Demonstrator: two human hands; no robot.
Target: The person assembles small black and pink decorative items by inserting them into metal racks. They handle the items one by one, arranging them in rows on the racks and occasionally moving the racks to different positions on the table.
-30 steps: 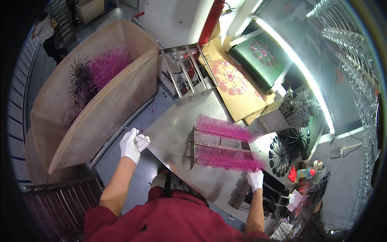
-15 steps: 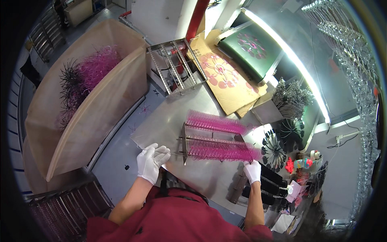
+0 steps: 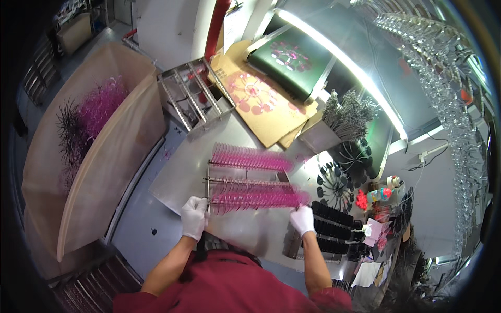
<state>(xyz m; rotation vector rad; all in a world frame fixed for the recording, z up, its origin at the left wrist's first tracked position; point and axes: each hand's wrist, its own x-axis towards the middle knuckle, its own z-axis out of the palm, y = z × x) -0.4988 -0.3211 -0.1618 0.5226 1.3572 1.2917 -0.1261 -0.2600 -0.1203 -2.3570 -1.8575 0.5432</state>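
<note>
A metal rack [image 3: 209, 180] holding rows of translucent pink round pieces [image 3: 250, 199] is in front of me, over the steel tabletop. My left hand [image 3: 195, 216], in a white glove, is closed on the rack's near left corner. At the opposite end, my right hand [image 3: 302, 220], gloved too, grips the near right corner, just past the last pink pieces. Both hands' fingertips are partly hidden. A second row of pink pieces [image 3: 250, 156] runs along the rack's far side.
A large tan bin [image 3: 112, 172] with pink and black spidery pieces stands left. An empty-looking slatted metal rack [image 3: 195, 94] and cardboard sheets [image 3: 261, 112] lie behind. Black brush-like rows [image 3: 331, 229] sit near my right hand. Bundled wire stems [image 3: 347, 115] stand farther back, below a bright tube lamp [image 3: 344, 62].
My left hand has gone from spread fingers beside the rack to closed on its corner. The view has shifted, so surroundings appear farther left. My right hand keeps its grip.
</note>
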